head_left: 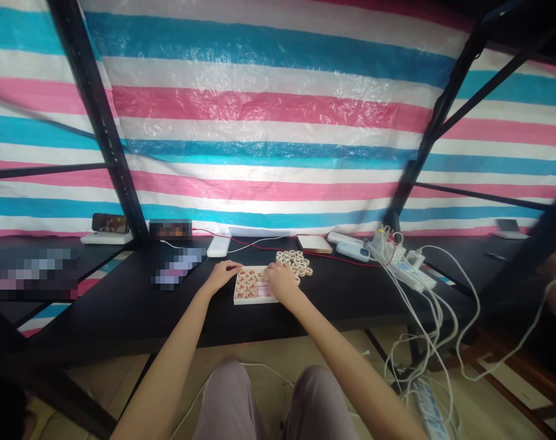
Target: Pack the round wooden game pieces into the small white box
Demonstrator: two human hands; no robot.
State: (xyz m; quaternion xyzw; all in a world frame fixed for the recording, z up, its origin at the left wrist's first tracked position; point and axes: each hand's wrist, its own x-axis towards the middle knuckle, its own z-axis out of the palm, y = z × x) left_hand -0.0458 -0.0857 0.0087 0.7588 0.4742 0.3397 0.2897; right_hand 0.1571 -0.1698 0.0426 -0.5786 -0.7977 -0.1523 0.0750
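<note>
A pale wooden box (253,287) lies on the black table (122,305) in front of me, partly filled with round wooden game pieces (247,280) marked in red. My left hand (223,272) rests at the box's left top corner, fingers curled against its edge. My right hand (281,282) lies over the box's right side with fingers bent down onto it; what they pinch, if anything, is hidden. A loose heap of the same round pieces (295,261) lies just behind the right hand.
A flat wooden lid (314,243), white power banks (350,249) (219,245), a phone on a stand (109,223) and a power strip (413,272) with tangled white cables line the table's back and right. Black rack posts (99,122) stand before a striped tarp.
</note>
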